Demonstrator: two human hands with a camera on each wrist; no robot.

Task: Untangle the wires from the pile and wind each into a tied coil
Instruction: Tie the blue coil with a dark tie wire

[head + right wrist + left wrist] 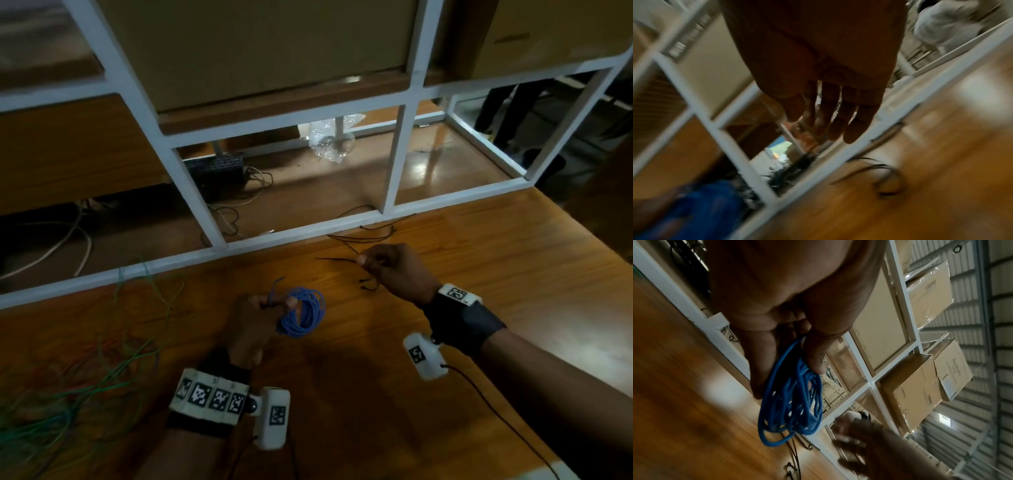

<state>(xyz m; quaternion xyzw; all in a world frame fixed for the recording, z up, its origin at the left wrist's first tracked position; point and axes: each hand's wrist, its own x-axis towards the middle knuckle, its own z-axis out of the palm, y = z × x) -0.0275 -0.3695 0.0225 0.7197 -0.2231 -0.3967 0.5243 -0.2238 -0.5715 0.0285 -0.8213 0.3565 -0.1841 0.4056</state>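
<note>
My left hand (pixel 284 305) grips a wound coil of blue wire (pixel 303 312) just above the wooden table (pixel 479 260); one loose blue end sticks up past the thumb. The left wrist view shows the thumb and fingers pinching the top of the blue coil (pixel 793 394). To the right, my right hand (pixel 368 264) is curled and pinches a thin black cable tie (pixel 334 260) that points left. More black ties (pixel 371 236) lie by the frame. A tangled pile of green and orange wires (pixel 85 377) lies at the table's left.
A white metal shelf frame (pixel 308 233) runs along the table's far edge. Behind it sit a black device with pale cables (pixel 219 168), crumpled clear plastic (pixel 330 137) and cardboard boxes (pixel 910 395). A person's legs (pixel 503 109) stand at the far right.
</note>
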